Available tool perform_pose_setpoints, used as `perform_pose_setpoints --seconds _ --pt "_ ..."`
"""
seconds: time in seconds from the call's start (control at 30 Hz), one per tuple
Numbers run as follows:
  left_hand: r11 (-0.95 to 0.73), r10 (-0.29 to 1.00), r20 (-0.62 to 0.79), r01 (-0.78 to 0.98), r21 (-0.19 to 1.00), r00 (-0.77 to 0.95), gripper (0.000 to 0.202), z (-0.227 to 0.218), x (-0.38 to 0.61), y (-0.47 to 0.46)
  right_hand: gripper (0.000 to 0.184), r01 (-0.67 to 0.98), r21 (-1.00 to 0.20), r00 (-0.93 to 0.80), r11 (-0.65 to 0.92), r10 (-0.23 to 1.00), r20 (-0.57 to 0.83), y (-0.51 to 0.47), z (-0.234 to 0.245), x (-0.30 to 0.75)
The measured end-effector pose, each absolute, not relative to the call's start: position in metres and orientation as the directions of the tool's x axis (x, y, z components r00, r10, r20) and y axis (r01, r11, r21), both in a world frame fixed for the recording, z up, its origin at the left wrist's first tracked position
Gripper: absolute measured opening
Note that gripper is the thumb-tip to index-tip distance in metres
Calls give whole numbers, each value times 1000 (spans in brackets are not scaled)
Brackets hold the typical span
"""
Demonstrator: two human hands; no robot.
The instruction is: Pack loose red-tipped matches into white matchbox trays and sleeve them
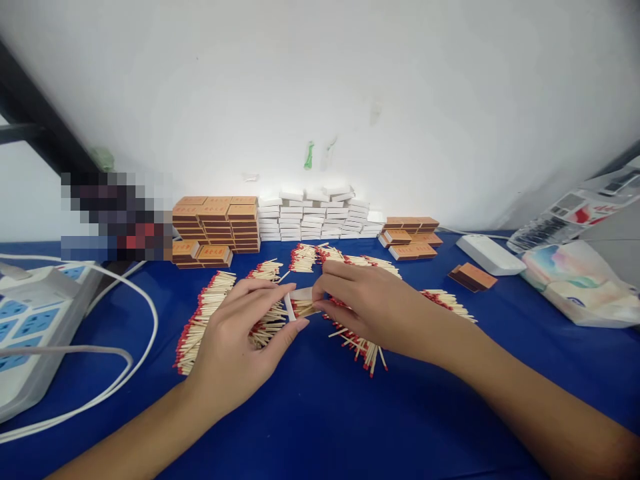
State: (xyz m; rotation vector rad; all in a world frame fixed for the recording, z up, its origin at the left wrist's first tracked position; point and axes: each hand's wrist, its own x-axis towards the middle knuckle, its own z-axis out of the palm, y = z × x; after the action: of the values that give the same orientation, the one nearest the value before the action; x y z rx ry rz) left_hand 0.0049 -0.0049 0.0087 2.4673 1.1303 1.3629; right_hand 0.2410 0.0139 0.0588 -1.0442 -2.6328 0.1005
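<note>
Between my hands is a small white matchbox tray [291,308] with several red-tipped matches [303,307] lying in it. My left hand [240,337] grips the tray's left end between thumb and fingers. My right hand [353,297] is closed at the tray's right end, its fingertips pinched on the pale ends of matches; part of the tray is hidden behind them. Loose matches [205,323] lie in a heap left of my left hand. Another loose pile of matches [363,350] spreads below my right hand, and more matches [303,258] lie behind the hands.
White trays [313,217] are stacked against the wall, between brown matchboxes [215,223] on the left and more matchboxes [413,239] on the right. Flat brown sleeves [473,277], a white device [490,254] and a tissue pack [583,283] lie rightward. A power strip [45,333] with cables stands left.
</note>
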Motion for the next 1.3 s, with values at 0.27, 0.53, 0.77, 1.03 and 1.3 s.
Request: perform_pose_setpoints --seconds 0.27,0.53,0.77,1.03,1.3 --pt "-700 675 672 555 450 306 34 10 5 -4 11 582 -405 -669 705 699 254 22 56 245" --pt "-708 675 663 537 460 323 36 7 5 -8 21 817 -419 -315 397 915 252 91 52 287" --pt "-715 673 662 519 469 330 36 6 5 -8 23 845 -148 -494 514 856 150 155 33 278" --pt "-742 642 694 488 459 324 38 5 5 -5 20 869 19 -494 494 869 -19 164 24 269" --pt "-738 647 689 496 457 326 37 3 5 -5 15 897 -87 -427 433 901 78 136 36 281"
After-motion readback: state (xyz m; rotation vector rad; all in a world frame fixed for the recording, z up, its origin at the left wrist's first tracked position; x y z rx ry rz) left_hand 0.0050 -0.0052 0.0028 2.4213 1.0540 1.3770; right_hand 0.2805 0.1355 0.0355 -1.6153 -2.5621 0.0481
